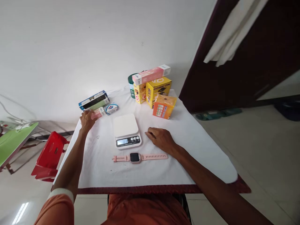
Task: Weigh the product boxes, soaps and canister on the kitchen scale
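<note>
My left hand (86, 120) grips one end of a small pink and white box (97, 113) at the left of the white cloth. Beside that box lies an oval white and blue pack (111, 108), and behind it a long blue, green and black box (94, 100). A white digital kitchen scale (126, 125) stands mid-table with its display lit and a bare weighing plate. To its right my right hand (161, 137) rests on the cloth, fingers curled in with nothing visible in them. Nearer me, a smartwatch (134, 157) with a pink strap lies stretched out flat.
At the back right, a long pink box (152, 74) lies across a yellow box (158, 89) and a smaller yellow carton (140, 93). A dark green canister (131, 84) stands behind them, an orange box (164, 107) in front. A red chair (50, 154) is left of the table.
</note>
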`<state>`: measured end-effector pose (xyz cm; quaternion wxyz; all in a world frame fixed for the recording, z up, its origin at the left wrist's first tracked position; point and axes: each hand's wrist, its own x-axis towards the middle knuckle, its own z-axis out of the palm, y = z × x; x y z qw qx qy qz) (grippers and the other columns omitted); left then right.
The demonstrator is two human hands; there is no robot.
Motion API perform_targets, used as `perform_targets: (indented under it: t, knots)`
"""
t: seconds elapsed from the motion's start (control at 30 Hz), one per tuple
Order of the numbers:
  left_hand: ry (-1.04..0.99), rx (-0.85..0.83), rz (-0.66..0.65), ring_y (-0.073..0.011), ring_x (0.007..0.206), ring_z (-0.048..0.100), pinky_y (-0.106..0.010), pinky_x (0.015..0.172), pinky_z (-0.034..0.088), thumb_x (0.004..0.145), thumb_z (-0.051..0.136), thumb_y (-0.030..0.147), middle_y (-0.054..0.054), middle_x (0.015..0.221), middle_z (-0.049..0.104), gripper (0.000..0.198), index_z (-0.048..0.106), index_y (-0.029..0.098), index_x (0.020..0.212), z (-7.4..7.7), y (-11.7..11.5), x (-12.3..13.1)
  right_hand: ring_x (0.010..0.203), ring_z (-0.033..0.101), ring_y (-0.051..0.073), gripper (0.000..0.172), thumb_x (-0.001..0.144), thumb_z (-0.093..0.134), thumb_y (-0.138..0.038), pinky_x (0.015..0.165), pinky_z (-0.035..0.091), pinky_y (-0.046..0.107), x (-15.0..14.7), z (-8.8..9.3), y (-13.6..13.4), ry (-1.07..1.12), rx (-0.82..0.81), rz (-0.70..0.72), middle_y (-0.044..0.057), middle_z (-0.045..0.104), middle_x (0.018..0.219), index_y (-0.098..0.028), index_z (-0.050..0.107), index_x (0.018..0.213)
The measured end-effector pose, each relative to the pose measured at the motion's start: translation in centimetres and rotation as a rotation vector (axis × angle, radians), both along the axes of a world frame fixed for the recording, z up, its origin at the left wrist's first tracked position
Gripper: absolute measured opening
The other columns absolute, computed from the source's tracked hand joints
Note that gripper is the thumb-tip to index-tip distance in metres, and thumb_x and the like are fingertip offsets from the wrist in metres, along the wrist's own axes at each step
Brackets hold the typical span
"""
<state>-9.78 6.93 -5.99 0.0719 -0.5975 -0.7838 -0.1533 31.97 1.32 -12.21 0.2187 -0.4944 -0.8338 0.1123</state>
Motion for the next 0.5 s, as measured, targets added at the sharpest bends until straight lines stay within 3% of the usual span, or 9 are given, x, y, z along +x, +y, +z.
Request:
perform_targets:
  t: [0.1,0.17,0.27,0.33,0.43,0.5]
  knots:
    - [0.019,0.127,-0.117,-0.0411,0.133,0.052,-0.058,0.110,0.042,0.088,0.070,0.033,-0.019,0.138,0.059,0.040,0.063,0.022,0.126,2.0,1.0,2.9,0.075,0.066,0.018,0.028,0.105,0.049,-0.033,0.066,0.031,0.029,-0.2,0.6,0.0,-0.033,-0.043,-0.006,0.005,0.075,0.085,-0.020,0.062,0.084]
    - [-0.024,0.226,-0.295,-0.0369,0.127,0.057,-0.055,0.109,0.044,0.089,0.070,0.037,-0.016,0.130,0.062,0.036,0.064,0.023,0.122,3.3,2.2,6.8,0.076,0.065,0.017,0.027,0.106,0.049,-0.032,0.065,0.030,0.029,-0.2,0.8,-0.1,-0.043,-0.059,-0.011,0.005,0.075,0.086,-0.020,0.063,0.086]
    - [-0.221,0.219,-0.627,-0.0317,0.111,0.064,-0.051,0.101,0.052,0.085,0.076,0.055,-0.012,0.121,0.066,0.050,0.062,0.023,0.122,4.2,3.9,15.9,0.078,0.065,0.018,0.026,0.106,0.049,-0.032,0.066,0.029,0.029,-0.1,1.1,-0.2,-0.034,-0.077,-0.013,0.005,0.076,0.089,-0.020,0.064,0.088]
    - [-0.348,0.147,-0.746,-0.0336,0.113,0.064,-0.054,0.099,0.053,0.079,0.078,0.067,-0.015,0.125,0.063,0.071,0.057,0.023,0.129,3.7,4.5,23.1,0.080,0.066,0.018,0.026,0.107,0.049,-0.032,0.066,0.029,0.029,-0.1,1.3,-0.2,-0.029,-0.096,0.000,0.005,0.076,0.092,-0.021,0.065,0.091]
    - [-0.494,0.066,-0.661,-0.0460,0.132,0.053,-0.066,0.105,0.043,0.068,0.084,0.073,-0.023,0.138,0.054,0.097,0.044,0.022,0.141,1.9,4.5,32.8,0.080,0.068,0.019,0.028,0.107,0.046,-0.034,0.064,0.028,0.029,0.0,1.6,-0.2,-0.087,-0.135,-0.004,0.006,0.077,0.093,-0.020,0.067,0.093]
    - [-0.582,0.037,-0.511,-0.0527,0.143,0.041,-0.071,0.108,0.035,0.069,0.086,0.068,-0.028,0.148,0.044,0.108,0.030,0.023,0.149,0.7,4.3,37.1,0.078,0.068,0.021,0.031,0.107,0.046,-0.033,0.063,0.029,0.031,0.0,1.6,-0.1,-0.134,-0.149,-0.019,0.008,0.077,0.090,-0.020,0.069,0.092]
